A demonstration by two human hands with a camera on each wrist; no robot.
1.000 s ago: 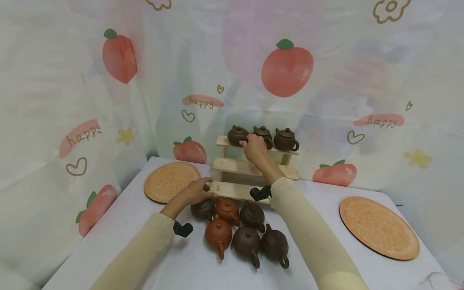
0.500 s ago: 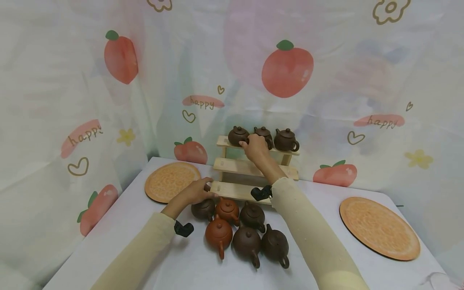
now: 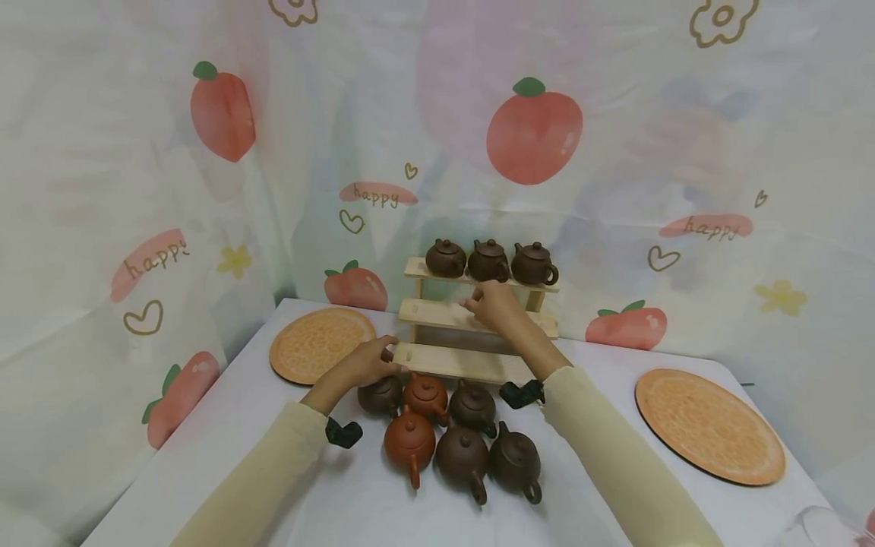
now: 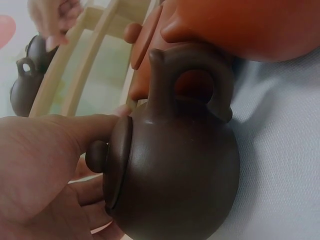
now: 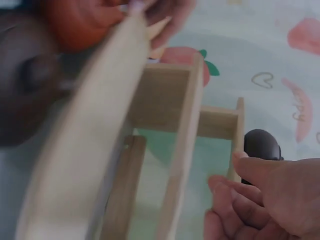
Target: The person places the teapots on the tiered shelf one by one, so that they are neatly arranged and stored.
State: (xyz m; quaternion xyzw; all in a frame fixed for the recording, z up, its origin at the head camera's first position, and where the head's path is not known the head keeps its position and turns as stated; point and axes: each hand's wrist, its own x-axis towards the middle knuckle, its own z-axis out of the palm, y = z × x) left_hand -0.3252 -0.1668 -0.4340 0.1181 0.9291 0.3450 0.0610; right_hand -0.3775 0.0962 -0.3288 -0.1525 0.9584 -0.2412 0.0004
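Note:
My left hand (image 3: 365,363) grips the left end of the lowest board of a three-tier wooden stand (image 3: 458,362). Right beneath that hand sits a dark brown teapot (image 4: 175,170), its lid close to my thumb in the left wrist view. My right hand (image 3: 504,310) hovers in front of the upper tiers, fingers loosely curled around nothing. On the top board stand three dark teapots: a left one (image 3: 446,260), a middle one (image 3: 488,262) and a right one (image 3: 535,264). The middle teapot is just behind my right hand.
In front of the stand, several teapots crowd the white table (image 3: 328,494), among them an orange-red teapot (image 3: 410,441) and a dark teapot (image 3: 462,456). Round orange mats lie on both sides, a left mat (image 3: 317,346) and a right mat (image 3: 711,425). A printed cloth (image 3: 615,137) hangs behind.
My right hand has let go of the top-board teapots and drawn back down toward me, uncovering the middle one. The left hand stays at the stand's end.

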